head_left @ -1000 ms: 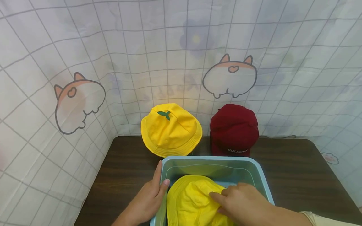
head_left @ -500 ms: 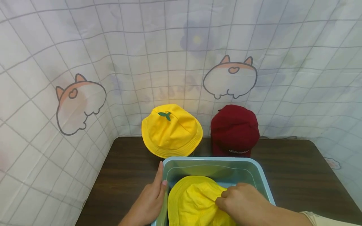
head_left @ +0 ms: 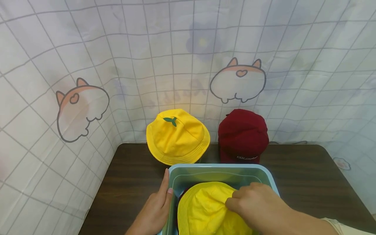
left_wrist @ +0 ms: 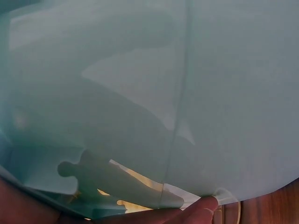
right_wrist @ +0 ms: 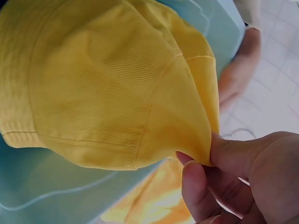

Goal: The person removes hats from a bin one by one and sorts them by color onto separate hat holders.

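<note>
My right hand (head_left: pixel 258 205) pinches the crown of a yellow bucket hat (head_left: pixel 205 209) in the light blue plastic bin (head_left: pixel 220 165). In the right wrist view, the thumb and fingers (right_wrist: pixel 196 186) nip a corner of the yellow cloth. Something dark red shows just past the hat's left brim inside the bin. My left hand (head_left: pixel 154 209) rests against the bin's left side, index finger straight along the outer wall and thumb at the rim. Its fingertips (left_wrist: pixel 203 205) touch the bin in the left wrist view, where the bin's wall fills most of the picture.
Behind the bin sits another yellow bucket hat (head_left: pixel 177 138) with a green sprout on top. To its right stands a dark red cap (head_left: pixel 243 135) with white lettering. The dark wooden table (head_left: pixel 311 182) ends at a white gridded cloth (head_left: pixel 164 65).
My right hand has closed on the hat's crown and drawn the hat slightly right and up, uncovering a dark red edge. The left hand stays at the bin's side.
</note>
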